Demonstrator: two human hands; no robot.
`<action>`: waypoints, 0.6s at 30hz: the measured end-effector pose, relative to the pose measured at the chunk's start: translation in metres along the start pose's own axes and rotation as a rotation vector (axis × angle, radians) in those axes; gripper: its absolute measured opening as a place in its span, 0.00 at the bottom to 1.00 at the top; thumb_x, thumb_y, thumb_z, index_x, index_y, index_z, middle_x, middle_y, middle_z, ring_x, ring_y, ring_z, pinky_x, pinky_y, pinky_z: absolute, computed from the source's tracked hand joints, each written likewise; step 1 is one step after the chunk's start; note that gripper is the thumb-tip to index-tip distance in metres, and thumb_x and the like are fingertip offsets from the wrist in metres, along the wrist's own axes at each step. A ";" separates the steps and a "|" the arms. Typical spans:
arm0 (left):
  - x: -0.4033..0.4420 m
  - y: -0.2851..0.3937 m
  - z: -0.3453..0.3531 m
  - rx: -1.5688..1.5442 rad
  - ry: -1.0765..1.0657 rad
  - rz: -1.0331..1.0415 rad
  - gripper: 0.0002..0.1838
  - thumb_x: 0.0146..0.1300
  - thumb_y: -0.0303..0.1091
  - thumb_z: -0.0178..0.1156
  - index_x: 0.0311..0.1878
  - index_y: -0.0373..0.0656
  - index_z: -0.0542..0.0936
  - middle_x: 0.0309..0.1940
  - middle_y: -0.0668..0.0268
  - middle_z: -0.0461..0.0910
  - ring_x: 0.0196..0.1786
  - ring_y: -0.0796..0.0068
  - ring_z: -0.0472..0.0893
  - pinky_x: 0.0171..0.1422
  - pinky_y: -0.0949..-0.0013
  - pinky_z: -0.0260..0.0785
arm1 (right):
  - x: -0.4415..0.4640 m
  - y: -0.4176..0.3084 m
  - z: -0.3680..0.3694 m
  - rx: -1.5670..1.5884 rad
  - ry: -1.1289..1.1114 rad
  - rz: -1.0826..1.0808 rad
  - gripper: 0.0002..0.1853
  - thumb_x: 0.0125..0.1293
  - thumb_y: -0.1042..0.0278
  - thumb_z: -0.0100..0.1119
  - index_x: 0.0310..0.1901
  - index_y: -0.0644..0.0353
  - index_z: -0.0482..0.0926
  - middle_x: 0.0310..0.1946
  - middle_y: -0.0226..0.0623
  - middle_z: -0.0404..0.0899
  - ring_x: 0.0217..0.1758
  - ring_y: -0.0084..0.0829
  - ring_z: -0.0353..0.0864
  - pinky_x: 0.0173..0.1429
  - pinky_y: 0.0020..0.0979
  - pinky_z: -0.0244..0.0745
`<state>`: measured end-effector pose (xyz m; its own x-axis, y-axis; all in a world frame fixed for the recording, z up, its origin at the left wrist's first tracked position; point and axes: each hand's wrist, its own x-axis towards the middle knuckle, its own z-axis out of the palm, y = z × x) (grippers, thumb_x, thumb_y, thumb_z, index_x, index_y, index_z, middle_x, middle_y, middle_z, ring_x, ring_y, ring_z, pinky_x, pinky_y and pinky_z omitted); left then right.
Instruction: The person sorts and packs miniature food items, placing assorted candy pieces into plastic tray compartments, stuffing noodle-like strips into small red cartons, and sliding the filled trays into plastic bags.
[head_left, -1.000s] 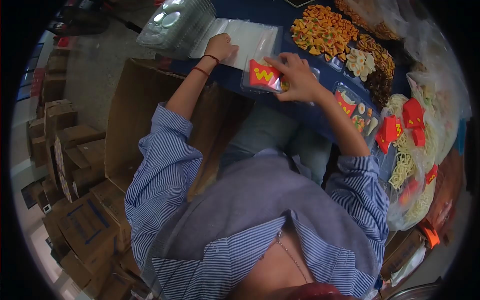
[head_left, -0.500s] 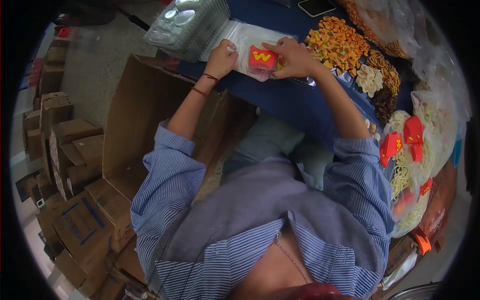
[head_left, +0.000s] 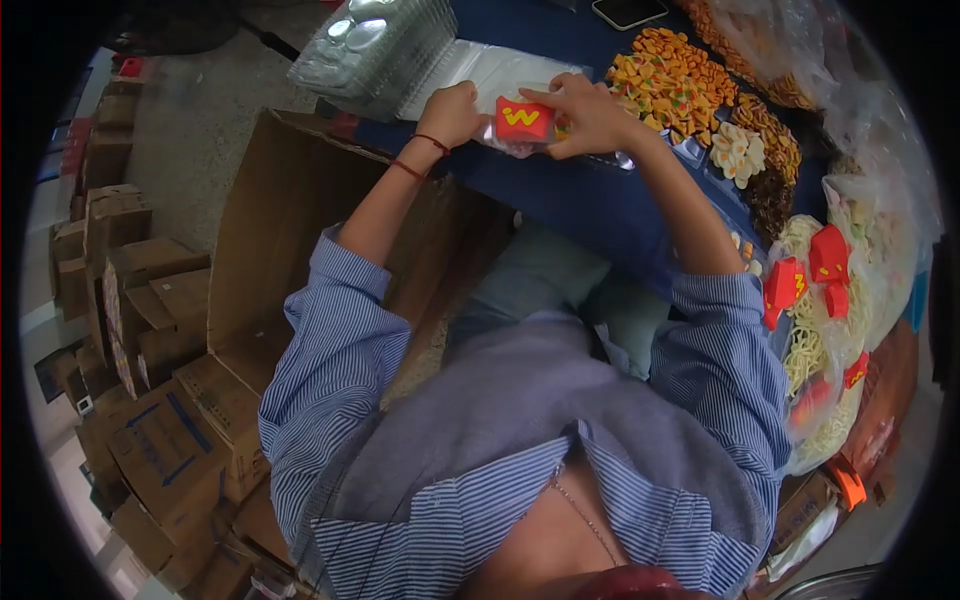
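"How far has the work come, in your opinion?"

"One small packing seems to be in the middle. The red carton (head_left: 525, 119) with a yellow mark lies in a clear packet (head_left: 520, 150), at the far part of the blue table (head_left: 555, 190), between the two hands."

"And how are the hands?"

"The left hand (head_left: 455, 116) is folded nearly closed, and it seems to pinch the left edge of the packet; its fingertips are hidden. The right hand (head_left: 592, 118) is half spread: the thumb is at the near side, the fingers reach over the far side, and the packet is held between them."

"So what is done already?"

"The carton is in its place inside the plastic, I would say. Whether the packet is closed, I cannot tell."

"What is left?"

"Probably much. Pale plastic film (head_left: 478, 62) lies just beyond the hands, beside a stack of clear trays (head_left: 375, 65) on the left. On the right, loose orange pieces (head_left: 680, 80) and cream pieces (head_left: 738, 157) are heaped. Nearer on the right, more red cartons (head_left: 828, 255) lie among pale strands (head_left: 803, 360), so the supply is not finished."
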<state>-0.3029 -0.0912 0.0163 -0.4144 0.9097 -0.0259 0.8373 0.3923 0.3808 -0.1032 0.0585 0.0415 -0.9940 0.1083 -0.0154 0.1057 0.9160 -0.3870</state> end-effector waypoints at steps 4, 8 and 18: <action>-0.029 0.001 -0.007 -0.200 0.048 0.062 0.11 0.52 0.33 0.65 0.36 0.39 0.77 0.28 0.48 0.81 0.35 0.48 0.82 0.41 0.55 0.75 | 0.014 -0.003 0.000 -0.158 0.044 0.194 0.47 0.42 0.43 0.66 0.70 0.34 0.66 0.59 0.51 0.67 0.65 0.47 0.65 0.62 0.49 0.61; -0.037 0.016 -0.005 -0.151 0.076 0.141 0.11 0.55 0.36 0.62 0.34 0.39 0.76 0.27 0.49 0.80 0.32 0.47 0.81 0.37 0.53 0.72 | 0.015 -0.010 0.029 -0.276 0.281 0.233 0.52 0.38 0.32 0.68 0.70 0.36 0.66 0.57 0.49 0.68 0.62 0.47 0.65 0.59 0.47 0.59; -0.013 0.062 -0.015 0.278 0.112 0.003 0.19 0.60 0.48 0.56 0.35 0.39 0.80 0.27 0.53 0.84 0.33 0.53 0.85 0.37 0.52 0.77 | -0.060 -0.029 0.034 -0.302 0.678 0.303 0.43 0.56 0.39 0.65 0.68 0.56 0.66 0.62 0.52 0.67 0.63 0.49 0.69 0.61 0.45 0.67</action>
<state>-0.2509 -0.0809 0.0545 -0.4354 0.8964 0.0830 0.8979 0.4257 0.1124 -0.0472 0.0125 0.0226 -0.6976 0.4918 0.5211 0.4680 0.8634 -0.1884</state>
